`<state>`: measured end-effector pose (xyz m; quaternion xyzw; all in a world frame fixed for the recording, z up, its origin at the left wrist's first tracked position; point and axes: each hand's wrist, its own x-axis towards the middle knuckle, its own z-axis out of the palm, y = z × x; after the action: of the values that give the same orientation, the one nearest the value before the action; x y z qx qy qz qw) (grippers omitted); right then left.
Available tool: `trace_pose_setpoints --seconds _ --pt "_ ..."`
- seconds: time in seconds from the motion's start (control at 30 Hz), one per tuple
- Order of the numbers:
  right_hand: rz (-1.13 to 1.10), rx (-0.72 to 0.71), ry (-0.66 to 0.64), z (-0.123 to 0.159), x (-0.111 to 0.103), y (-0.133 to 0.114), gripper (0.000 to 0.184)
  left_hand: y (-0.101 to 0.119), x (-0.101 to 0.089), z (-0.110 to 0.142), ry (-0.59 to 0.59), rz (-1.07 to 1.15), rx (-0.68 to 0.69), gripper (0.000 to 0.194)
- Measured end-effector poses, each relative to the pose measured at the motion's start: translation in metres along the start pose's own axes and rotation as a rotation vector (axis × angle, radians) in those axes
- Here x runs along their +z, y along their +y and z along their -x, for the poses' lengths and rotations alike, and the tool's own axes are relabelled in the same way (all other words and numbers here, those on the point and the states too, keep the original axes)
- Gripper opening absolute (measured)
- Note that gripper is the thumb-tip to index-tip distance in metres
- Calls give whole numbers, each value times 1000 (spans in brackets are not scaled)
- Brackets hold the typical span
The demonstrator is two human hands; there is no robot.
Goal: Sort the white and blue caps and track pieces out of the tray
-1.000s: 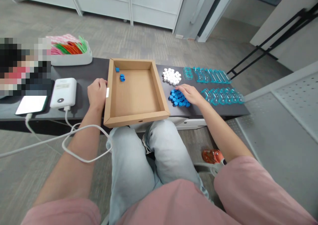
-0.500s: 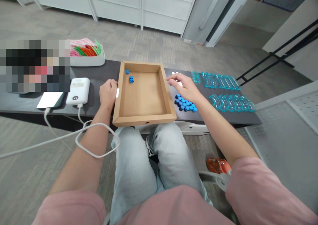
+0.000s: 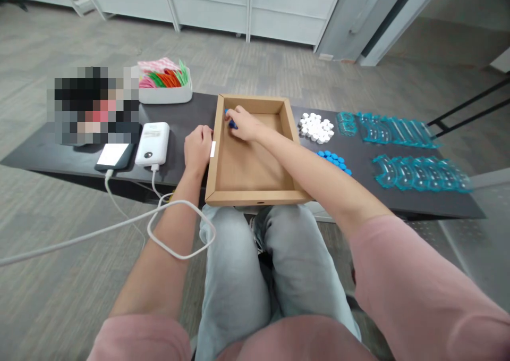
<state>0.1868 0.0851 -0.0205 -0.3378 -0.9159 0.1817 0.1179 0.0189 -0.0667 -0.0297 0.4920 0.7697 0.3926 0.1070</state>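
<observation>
A shallow cardboard box (image 3: 258, 197) sits at the near edge of the dark table. Against its left wall rests my left hand (image 3: 198, 145), fingers curled on the side. My right hand (image 3: 246, 123) reaches into the box's far left corner, its fingers closed around small blue pieces (image 3: 233, 124); the fingertips partly hide them. Right of the box lie a cluster of blue pieces (image 3: 333, 160), partly covered by my right forearm, and a heap of small white pieces (image 3: 316, 127).
Clear teal plastic parts (image 3: 422, 174) lie in two rows at the right. On the left are a white power bank (image 3: 152, 144), a phone (image 3: 114, 154) and a white basket (image 3: 165, 95) of colourful strips. A white cable (image 3: 177, 204) loops over my left forearm. A blurred-out patch covers the far left.
My right hand has moved left from beside the box's right rim into the far left corner, onto the blue pieces. My left hand stays at the box's left side. The view has shifted.
</observation>
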Motion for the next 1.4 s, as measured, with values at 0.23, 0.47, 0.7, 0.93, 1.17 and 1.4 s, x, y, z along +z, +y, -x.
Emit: trace_pose_setpoints --seconds 0.23,0.47,0.7,0.93,1.17,1.4 --pt "-189 -186 190 89 -58 9 32 9 -5 2 -21 -31 -26 37" --pt "-307 204 645 267 -137 81 28 5 -9 -1 -26 -56 -35 37" --pt "-511 521 855 357 -102 135 31 19 -17 3 -44 -84 -9 30" --pt "-638 602 790 356 -58 138 37 27 -23 10 -52 -81 -7 27" --pt "-580 566 784 363 -48 146 32 28 -23 8 -47 -83 -18 28" --pt "-386 629 629 345 -62 147 26 28 -25 9 -53 -97 -1 29"
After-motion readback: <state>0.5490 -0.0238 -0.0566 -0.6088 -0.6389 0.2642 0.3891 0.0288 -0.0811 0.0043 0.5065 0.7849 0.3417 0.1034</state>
